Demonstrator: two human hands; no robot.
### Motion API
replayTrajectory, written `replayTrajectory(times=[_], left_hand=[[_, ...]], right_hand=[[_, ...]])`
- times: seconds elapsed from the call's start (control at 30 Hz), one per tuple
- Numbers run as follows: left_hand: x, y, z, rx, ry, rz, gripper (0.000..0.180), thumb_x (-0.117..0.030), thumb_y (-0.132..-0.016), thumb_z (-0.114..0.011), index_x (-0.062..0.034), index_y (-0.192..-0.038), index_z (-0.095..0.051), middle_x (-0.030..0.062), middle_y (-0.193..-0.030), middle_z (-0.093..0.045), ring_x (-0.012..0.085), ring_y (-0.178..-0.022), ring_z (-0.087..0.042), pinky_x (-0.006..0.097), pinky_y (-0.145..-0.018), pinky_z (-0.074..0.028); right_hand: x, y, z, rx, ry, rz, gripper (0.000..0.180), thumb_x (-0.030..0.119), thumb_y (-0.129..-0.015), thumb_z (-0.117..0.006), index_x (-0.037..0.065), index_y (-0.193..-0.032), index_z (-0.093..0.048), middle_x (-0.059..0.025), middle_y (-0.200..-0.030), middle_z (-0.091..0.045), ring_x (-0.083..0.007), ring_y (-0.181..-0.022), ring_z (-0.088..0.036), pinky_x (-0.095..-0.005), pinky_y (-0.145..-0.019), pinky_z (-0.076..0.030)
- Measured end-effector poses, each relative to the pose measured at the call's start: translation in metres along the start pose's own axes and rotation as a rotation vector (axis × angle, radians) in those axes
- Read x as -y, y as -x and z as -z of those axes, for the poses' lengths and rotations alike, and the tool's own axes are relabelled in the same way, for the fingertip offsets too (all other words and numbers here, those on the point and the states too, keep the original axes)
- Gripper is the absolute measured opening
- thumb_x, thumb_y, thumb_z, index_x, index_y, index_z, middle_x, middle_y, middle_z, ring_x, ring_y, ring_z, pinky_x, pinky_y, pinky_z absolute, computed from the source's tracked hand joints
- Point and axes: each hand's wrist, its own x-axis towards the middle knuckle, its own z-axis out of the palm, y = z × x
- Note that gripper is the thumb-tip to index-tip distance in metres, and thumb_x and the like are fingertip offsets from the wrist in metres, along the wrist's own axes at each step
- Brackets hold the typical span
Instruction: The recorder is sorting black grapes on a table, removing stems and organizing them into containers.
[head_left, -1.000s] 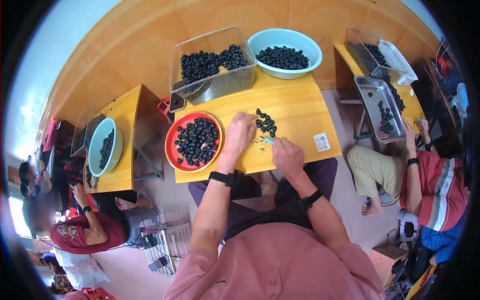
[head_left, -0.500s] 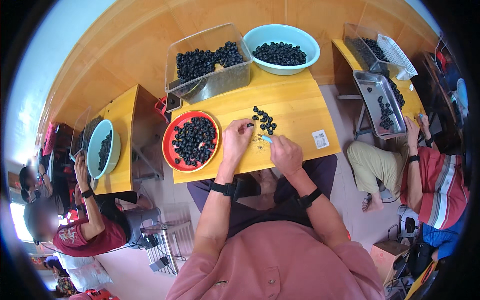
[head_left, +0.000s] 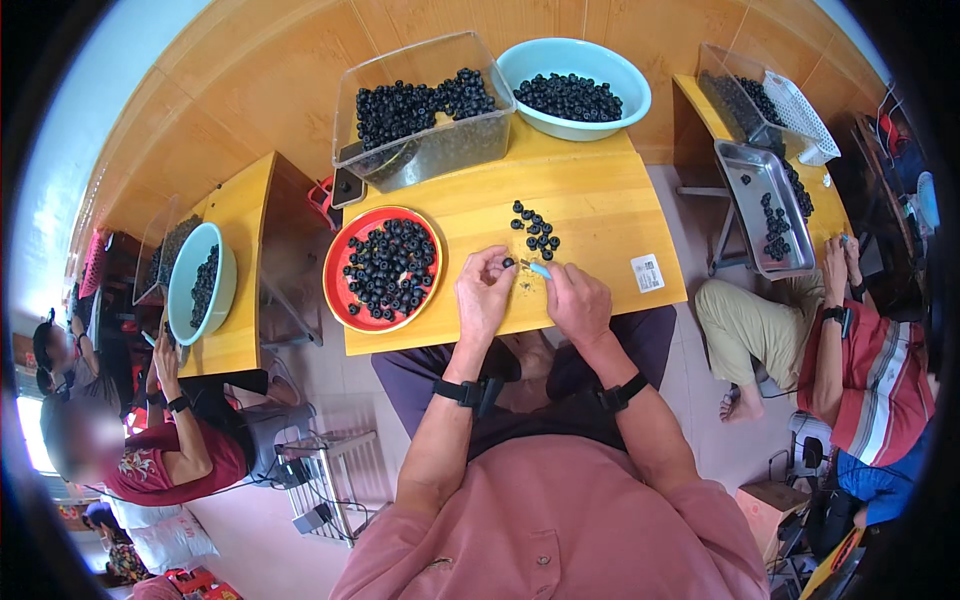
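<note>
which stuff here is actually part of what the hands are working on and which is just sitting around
In use:
- left hand, pinching one dark berry
- right hand, grip on a small light-blue tool
- loose berries on the yellow table
- red plate of berries

Lying about:
- clear bin
- light-blue bowl
- white sticker
- metal tray on a neighbour's table

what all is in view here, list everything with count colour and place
yellow table: one, centre
red plate: one, dark berries, table's left
loose dark berries: small cluster, mid table
clear tub: one, berries, table's far left
light blue bowl: one, berries, far right
white label: one, table's right edge
metal tray: one, right side table
co-workers: two, seated left and right
left hand: fingers pinch one dark berry
right hand: holds small light blue tool
</note>
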Motion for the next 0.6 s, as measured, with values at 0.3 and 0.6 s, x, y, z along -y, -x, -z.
replayTrajectory(times=[0.3,0.6], left_hand=[[-0.004,0.003,0.0,0.081,-0.04,-0.085,0.029,0.005,-0.084,-0.077,-0.0004,-0.112,-0.072,0.0099,-0.096,-0.071,0.0152,-0.079,-0.069,0.028,-0.072,-0.056],[-0.011,0.004,0.0,0.088,-0.182,-0.177,0.031,0.004,-0.08,-0.079,-0.0022,-0.109,-0.073,0.0091,-0.092,-0.069,0.0169,-0.079,-0.068,0.03,-0.073,-0.056]], right_hand=[[-0.003,0.003,-0.004,0.001,-0.002,0.076,0.007,0.014,-0.089,-0.068,0.01,-0.094,-0.07,-0.0055,-0.071,-0.056,-0.0238,-0.064,-0.064,-0.0387,-0.056,-0.052],[-0.005,0.003,-0.006,-0.001,-0.007,0.093,0.008,0.014,-0.089,-0.068,0.009,-0.095,-0.07,-0.0065,-0.07,-0.056,-0.0244,-0.063,-0.064,-0.0388,-0.055,-0.052]])
